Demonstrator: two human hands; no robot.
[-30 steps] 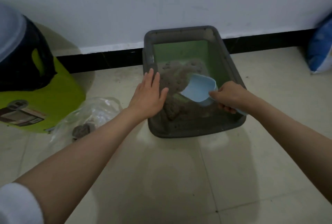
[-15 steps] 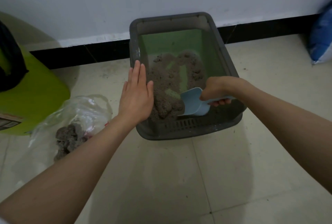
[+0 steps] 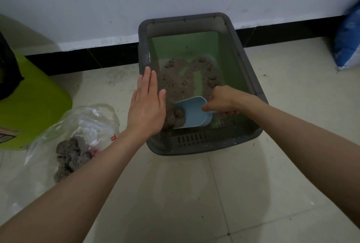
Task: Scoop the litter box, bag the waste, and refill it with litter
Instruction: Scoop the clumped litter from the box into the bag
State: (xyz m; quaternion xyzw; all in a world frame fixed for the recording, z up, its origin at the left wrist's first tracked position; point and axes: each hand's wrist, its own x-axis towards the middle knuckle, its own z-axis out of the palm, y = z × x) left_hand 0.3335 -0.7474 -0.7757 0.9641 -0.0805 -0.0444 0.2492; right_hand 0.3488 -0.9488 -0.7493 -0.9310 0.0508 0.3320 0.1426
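A grey litter box with a green inside stands on the tiled floor against the wall. Brownish-grey litter lies in it, with green floor showing in streaks. My right hand grips the handle of a light blue scoop, whose mouth points left into clumps near the box's front left corner. My left hand lies flat, fingers straight, on the box's left rim. A clear plastic bag with dark clumps inside lies on the floor to the left.
A lime-green container with a black bag in it stands at far left. A blue and white sack leans on the wall at far right. Bare tiles spread in front of the box.
The scoop has moved from the middle of the box towards the front left corner and turned its mouth into the clumps. My left hand stays on the left rim. The camera has tilted down.
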